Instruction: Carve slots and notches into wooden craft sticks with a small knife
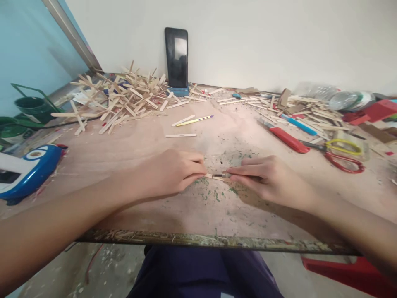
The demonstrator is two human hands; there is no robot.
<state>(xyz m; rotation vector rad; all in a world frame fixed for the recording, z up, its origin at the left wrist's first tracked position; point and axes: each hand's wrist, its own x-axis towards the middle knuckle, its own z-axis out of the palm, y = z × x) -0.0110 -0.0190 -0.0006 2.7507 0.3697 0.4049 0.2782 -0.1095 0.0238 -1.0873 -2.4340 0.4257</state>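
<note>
My left hand [178, 170] is closed, its fingertips pinching one end of a wooden craft stick [209, 176] low over the table. My right hand [271, 178] pinches a thin, dark metal blade [218, 175], whose tip meets the stick between the two hands. Most of the blade is hidden by my right fingers, as is any handle. Green shavings [217, 195] lie scattered beneath and around both hands. Just beyond them, another craft stick [181, 135] lies flat, with a yellow pencil [194, 120] behind it.
Craft sticks [124, 99] pile up at the back left, near an upright phone [176, 58]. At right lie a red utility knife [290, 140], a blue knife [299, 124] and scissors [344, 161]. A blue-and-white object [34, 174] stands at left. The table's front edge [198, 241] is near.
</note>
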